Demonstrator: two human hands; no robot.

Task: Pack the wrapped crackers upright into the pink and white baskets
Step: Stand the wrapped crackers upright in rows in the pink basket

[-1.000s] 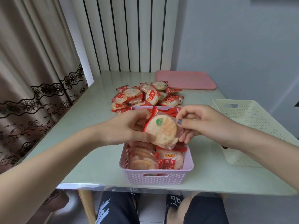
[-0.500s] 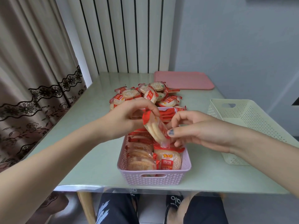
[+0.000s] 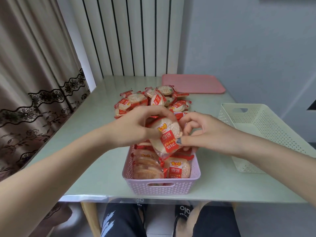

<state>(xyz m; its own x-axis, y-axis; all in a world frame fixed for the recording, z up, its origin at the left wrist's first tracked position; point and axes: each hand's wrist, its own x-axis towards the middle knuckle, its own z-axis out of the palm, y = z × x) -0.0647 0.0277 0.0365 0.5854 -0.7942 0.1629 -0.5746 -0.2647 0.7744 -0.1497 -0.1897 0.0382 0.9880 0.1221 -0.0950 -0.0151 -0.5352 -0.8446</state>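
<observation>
A pale green table (image 3: 89,120) is carrying everything, spreading out beneath and all around the held packet. The white basket (image 3: 266,134) is standing well to the right of the grip, apart from both hands. A pink tray (image 3: 193,83) is lying flat beyond the grip, at the far edge of the table. The pink basket (image 3: 161,186) is sitting directly under the grip; wrapped crackers are standing upright in its near end, one printed packet (image 3: 178,168) facing the camera. A loose pile of crackers (image 3: 150,100) is resting just behind the hands.

The left hand (image 3: 135,127) is curling round the left side of a wrapped cracker (image 3: 166,135), fingers arching over its top edge. The right hand (image 3: 203,132) is pinching the same packet from the right, its thumb pressing the red label. Both hands are grasping it together. The packet is hanging tilted above the far part of the pink basket, label side facing the camera, its lower edge close over the crackers already packed below.
</observation>
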